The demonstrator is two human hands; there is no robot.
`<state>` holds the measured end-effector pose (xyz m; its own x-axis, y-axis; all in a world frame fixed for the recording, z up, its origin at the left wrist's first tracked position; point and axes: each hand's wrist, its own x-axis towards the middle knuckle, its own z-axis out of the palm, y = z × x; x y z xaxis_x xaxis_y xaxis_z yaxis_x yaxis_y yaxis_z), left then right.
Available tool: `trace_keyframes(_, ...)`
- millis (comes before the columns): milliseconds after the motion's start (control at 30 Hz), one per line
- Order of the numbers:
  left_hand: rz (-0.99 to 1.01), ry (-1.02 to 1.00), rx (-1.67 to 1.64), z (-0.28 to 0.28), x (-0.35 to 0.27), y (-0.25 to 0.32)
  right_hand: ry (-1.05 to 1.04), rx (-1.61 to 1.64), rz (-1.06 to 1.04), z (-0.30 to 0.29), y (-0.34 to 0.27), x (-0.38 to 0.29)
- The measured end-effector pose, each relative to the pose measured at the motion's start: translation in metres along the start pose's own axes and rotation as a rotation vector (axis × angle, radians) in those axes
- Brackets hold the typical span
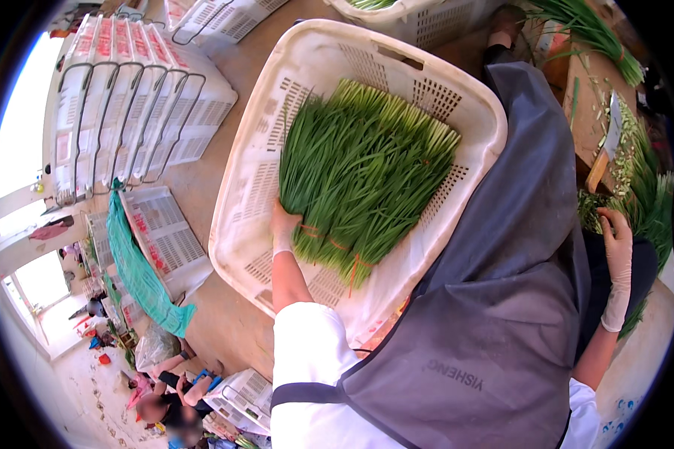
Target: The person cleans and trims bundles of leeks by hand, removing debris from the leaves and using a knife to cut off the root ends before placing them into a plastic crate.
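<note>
Several bundles of green chives (365,168), tied with orange bands, lie side by side in a white plastic basket (247,101). On the bundle at the near left, my gloved left hand (285,227) rests near its band, thumb over the leaves; whether it grips cannot be told. My gloved right hand (616,241) hangs at the far right beside my dark apron, fingers apart and empty. Just above it, a knife (612,134) with a wooden handle lies on a board (587,126) among chopped stalk ends. More chives (651,207) are heaped to its right.
Stacked white crates (140,106) with metal handles stand at upper left. Below them are another crate (168,241) and a green plastic sheet (137,275). A second basket (427,22) touches the top edge of view. Other people sit at lower left, and a banded chive bundle (601,42) lies at upper right.
</note>
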<state>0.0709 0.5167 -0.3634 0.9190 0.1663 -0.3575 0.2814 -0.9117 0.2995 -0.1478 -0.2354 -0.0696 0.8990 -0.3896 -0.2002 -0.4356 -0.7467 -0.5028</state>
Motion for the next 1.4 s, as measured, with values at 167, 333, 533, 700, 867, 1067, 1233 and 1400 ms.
trace_keyframes(167,-0.164,-0.136,0.058,0.016,0.016,0.006,-0.027,-0.069,-0.003,0.011,-0.022,0.003)
trace_keyframes(333,-0.103,-0.176,0.085,0.014,0.015,-0.006,-0.033,-0.087,-0.028,0.013,-0.03,0.018)
trace_keyframes(533,-0.16,-0.227,0.317,0.015,-0.005,0.031,-0.02,-0.105,0.044,0.0,-0.024,0.013)
trace_keyframes(700,-0.28,-0.345,0.423,0.011,0.003,0.037,-0.04,-0.107,0.106,-0.004,-0.006,0.008)
trace_keyframes(867,-0.138,-0.249,0.35,0.017,0.015,0.037,-0.018,-0.12,0.176,-0.017,0.035,-0.002)
trace_keyframes(1067,0.328,0.305,-0.021,0.045,0.04,0.134,-0.063,-0.15,0.179,-0.025,0.048,0.01)
trace_keyframes(1233,0.225,0.484,-0.381,0.044,0.061,0.176,-0.078,-0.178,0.167,-0.027,0.05,0.018)
trace_keyframes(1400,0.366,0.817,0.004,0.023,0.055,0.211,-0.109,-0.164,0.208,-0.025,0.065,0.023)
